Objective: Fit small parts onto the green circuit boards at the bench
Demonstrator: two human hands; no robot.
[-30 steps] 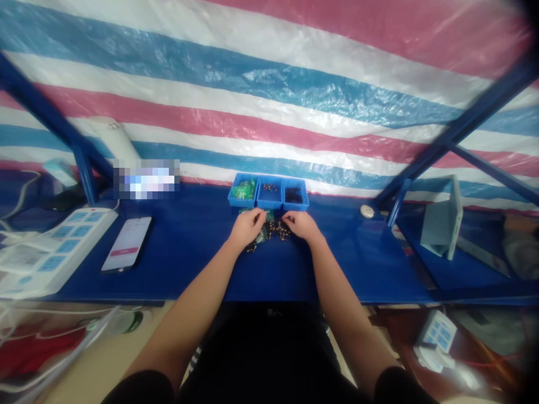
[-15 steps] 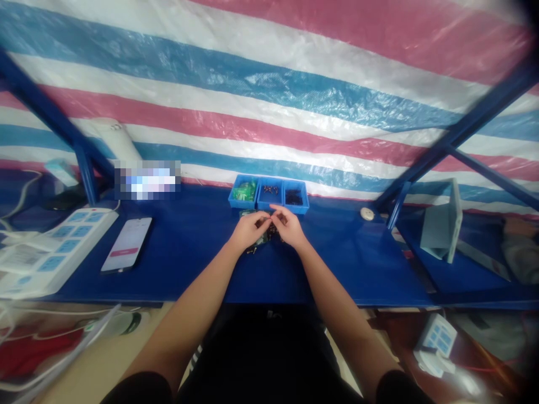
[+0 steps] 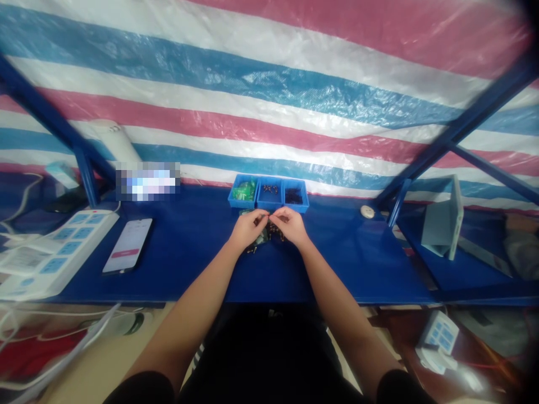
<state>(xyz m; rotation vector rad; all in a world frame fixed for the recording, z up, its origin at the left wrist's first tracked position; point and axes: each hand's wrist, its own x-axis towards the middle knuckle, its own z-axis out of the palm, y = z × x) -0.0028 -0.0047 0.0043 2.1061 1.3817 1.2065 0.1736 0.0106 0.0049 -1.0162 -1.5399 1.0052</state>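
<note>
My left hand point(image 3: 247, 229) and my right hand point(image 3: 290, 225) meet fingertip to fingertip over the middle of the blue table. Both are pinched closed; what lies between the fingertips is too small to make out. Beneath them is a pile of small dark and brass-coloured parts point(image 3: 275, 231), partly hidden by the hands, with a clear plastic bag point(image 3: 261, 238) beside it. Just beyond stand three joined blue bins: the left bin point(image 3: 231, 200) has green packets, the middle bin point(image 3: 269, 197) several small brass-and-dark parts, the right bin point(image 3: 306, 203) dark pieces.
At the left lie a phone point(image 3: 128, 246) and a large white power strip point(image 3: 71, 249) with cables. A round white object point(image 3: 367, 212) sits on the right. A tablet on a stand point(image 3: 444, 221) is farther right, near another person's arm point(image 3: 522, 241). Blue frame bars flank the table.
My right index finger, raised before, has curled down toward the thumb. Both hands stay together over the pile, and the view has shifted very slightly.
</note>
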